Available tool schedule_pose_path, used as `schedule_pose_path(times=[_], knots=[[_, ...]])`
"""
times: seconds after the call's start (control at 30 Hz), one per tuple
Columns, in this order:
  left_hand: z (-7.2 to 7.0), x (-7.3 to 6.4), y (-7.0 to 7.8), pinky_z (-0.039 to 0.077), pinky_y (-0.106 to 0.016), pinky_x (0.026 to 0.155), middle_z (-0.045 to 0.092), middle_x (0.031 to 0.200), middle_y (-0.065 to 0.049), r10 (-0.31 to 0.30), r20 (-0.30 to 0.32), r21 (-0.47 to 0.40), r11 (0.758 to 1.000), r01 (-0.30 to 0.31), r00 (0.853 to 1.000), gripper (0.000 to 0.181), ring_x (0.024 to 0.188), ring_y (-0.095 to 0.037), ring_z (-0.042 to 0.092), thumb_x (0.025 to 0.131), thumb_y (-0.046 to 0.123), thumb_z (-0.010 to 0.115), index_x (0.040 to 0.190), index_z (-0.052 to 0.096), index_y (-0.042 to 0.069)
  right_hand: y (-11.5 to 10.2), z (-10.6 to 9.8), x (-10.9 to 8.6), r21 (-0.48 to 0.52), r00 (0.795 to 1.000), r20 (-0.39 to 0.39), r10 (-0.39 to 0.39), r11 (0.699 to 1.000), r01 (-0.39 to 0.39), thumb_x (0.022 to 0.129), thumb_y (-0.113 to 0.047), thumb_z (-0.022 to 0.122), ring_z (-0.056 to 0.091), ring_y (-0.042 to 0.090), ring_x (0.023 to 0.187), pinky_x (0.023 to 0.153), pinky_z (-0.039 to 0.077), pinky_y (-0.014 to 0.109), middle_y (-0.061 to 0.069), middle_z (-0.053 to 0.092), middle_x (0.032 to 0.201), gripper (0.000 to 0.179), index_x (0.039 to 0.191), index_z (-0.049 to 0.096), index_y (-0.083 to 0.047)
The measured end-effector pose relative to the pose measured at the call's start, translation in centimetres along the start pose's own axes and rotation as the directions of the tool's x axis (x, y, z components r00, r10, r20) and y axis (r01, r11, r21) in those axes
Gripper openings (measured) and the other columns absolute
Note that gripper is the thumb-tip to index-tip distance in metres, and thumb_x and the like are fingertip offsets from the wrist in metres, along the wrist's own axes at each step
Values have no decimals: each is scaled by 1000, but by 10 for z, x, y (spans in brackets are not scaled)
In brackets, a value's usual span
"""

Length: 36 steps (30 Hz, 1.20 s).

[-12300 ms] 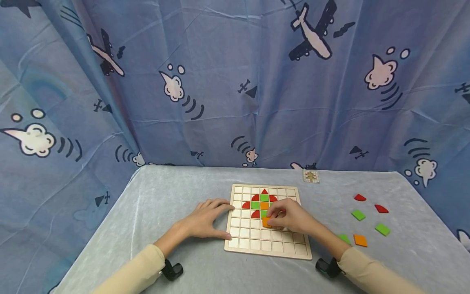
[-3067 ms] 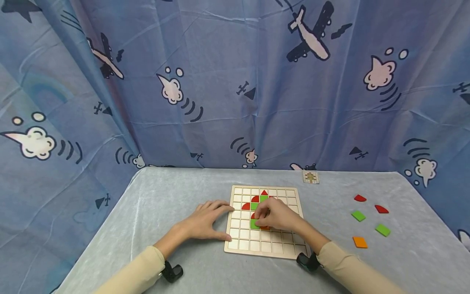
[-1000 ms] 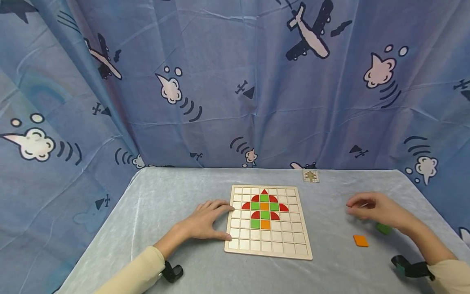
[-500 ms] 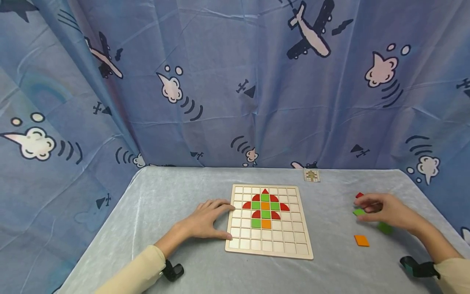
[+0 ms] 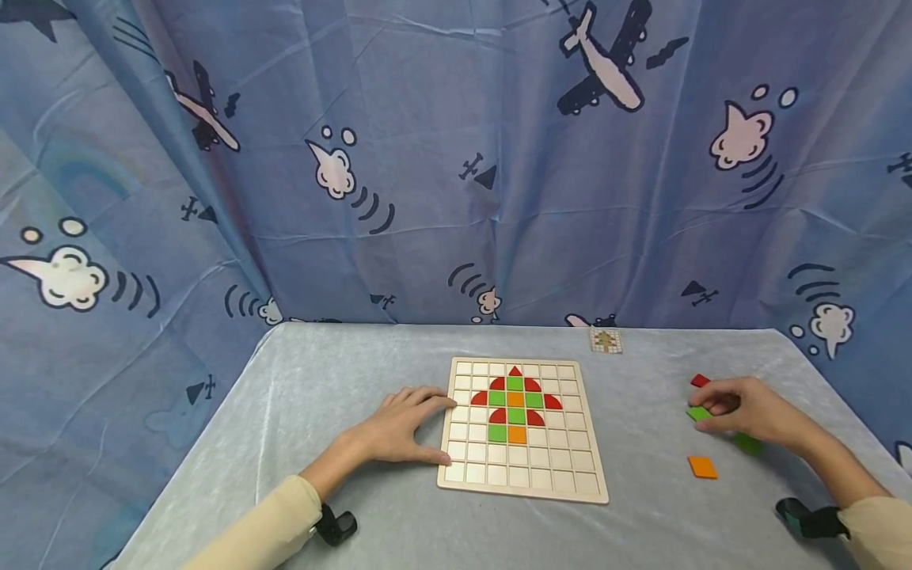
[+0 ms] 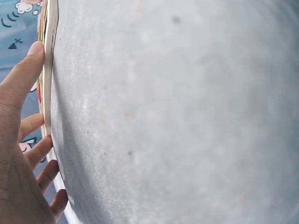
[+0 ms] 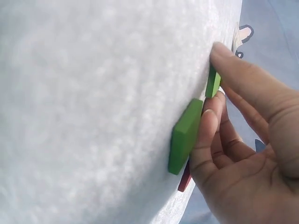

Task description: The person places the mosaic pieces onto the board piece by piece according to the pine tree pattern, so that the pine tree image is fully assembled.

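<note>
A square wooden grid board [image 5: 559, 479] lies mid-table, bearing red, green and orange pieces in a tree-like pattern. Its left edge is touched by my left hand [image 5: 402, 427], thumb and fingers spread; the left wrist view shows the fingertips along the board's edge [image 6: 50, 70]. To the right, my right hand [image 5: 755, 408] has thumb and index finger on either side of a green square tile [image 5: 698, 413], pinching it at the table. In the right wrist view that tile [image 7: 213, 83] shows beside the thumb, with another green tile [image 7: 186, 137] nearer the camera.
An orange square tile [image 5: 702, 467] lies in front of my right hand. A red piece [image 5: 701, 381] shows just behind the fingers, and a green tile [image 5: 748, 443] is partly under the hand. At the table's back lies a small patterned card [image 5: 606, 340]. A printed curtain hangs behind.
Earlier, my right hand placed an orange and a green tile on the board's lower rows. It has since moved right to the loose pieces and closed on a green tile. The left hand stays put.
</note>
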<state>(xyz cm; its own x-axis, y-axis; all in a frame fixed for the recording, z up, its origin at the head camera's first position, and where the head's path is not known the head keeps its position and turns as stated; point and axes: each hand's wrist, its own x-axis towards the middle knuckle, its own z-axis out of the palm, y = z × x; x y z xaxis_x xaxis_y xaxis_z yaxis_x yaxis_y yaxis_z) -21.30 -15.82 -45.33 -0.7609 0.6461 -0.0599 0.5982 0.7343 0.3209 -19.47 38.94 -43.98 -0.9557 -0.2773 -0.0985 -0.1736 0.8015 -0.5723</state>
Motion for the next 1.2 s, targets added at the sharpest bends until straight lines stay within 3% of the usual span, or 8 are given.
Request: schedule_pose_path(times=[0.6, 1.0, 1.2], knots=[[1, 0, -1, 31, -52, 112, 37, 156, 6, 6, -10, 3, 1000, -6, 1000, 86, 144, -22, 35, 77, 75, 65, 149, 40, 35, -2, 2, 1, 4, 1000, -2, -5, 1000, 5, 76, -17, 84, 49, -1, 74, 65, 47, 19, 1, 61, 90, 35, 103, 68, -3], [2, 0, 0, 33, -52, 110, 39, 155, 5, 16, -27, 10, 1000, -16, 999, 86, 142, -22, 37, 76, 74, 66, 148, 42, 34, -8, -2, -4, 70, 1000, 7, -9, 998, 9, 83, -19, 79, 58, 0, 76, 65, 50, 22, 3, 69, 93, 31, 106, 68, -2], [2, 0, 0, 34, -50, 109, 39, 154, 6, 14, -25, 13, 1000, -14, 1000, 85, 141, -21, 38, 76, 75, 66, 147, 41, 35, -11, 1, -6, 74, 999, -31, -32, 997, 35, 87, -19, 75, 60, 2, 75, 63, 49, 22, 0, 70, 91, 22, 104, 69, -6]])
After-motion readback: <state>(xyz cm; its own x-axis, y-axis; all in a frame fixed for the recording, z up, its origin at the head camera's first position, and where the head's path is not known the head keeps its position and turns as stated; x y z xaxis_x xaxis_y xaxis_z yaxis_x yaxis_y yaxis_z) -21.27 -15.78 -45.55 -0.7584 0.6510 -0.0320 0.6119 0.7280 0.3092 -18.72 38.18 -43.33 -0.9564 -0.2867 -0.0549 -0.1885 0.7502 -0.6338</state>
